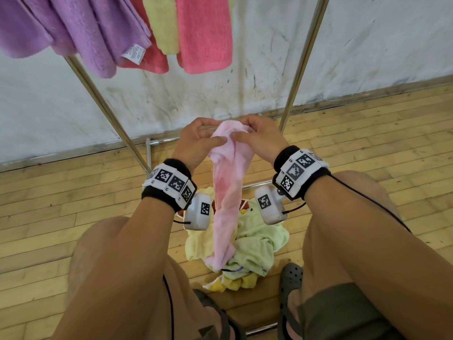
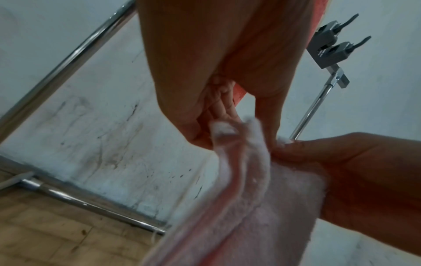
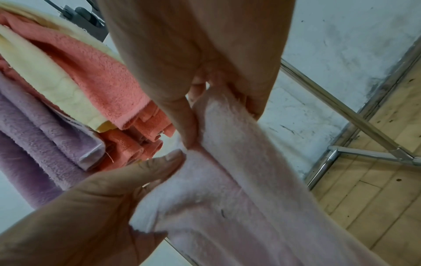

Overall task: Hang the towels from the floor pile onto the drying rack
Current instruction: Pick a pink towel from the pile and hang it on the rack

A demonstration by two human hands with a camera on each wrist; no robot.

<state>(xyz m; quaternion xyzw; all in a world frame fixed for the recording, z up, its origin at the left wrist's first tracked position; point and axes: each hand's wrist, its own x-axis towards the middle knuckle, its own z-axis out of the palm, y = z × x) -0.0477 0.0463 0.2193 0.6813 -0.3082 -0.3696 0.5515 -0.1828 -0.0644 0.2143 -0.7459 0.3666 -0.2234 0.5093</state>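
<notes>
A pale pink towel [image 1: 226,192] hangs bunched from both hands, its lower end touching the floor pile [image 1: 255,244] of light green and yellow towels. My left hand [image 1: 198,138] pinches the towel's top edge with thumb and curled fingers, and my right hand [image 1: 257,136] grips the same edge just beside it. In the left wrist view the pink towel [image 2: 250,207] runs down from the left hand [image 2: 205,115]. In the right wrist view the right hand [image 3: 205,100] pinches the towel [image 3: 239,171]. The chrome drying rack [image 1: 103,104] stands ahead.
Purple towels [image 1: 81,33], a yellow towel [image 1: 161,23] and coral pink towels [image 1: 203,35] hang on the rack above. The rack's right post [image 1: 301,67] slants up before a scuffed white wall. My feet in sandals [image 1: 291,285] flank the pile on the wooden floor.
</notes>
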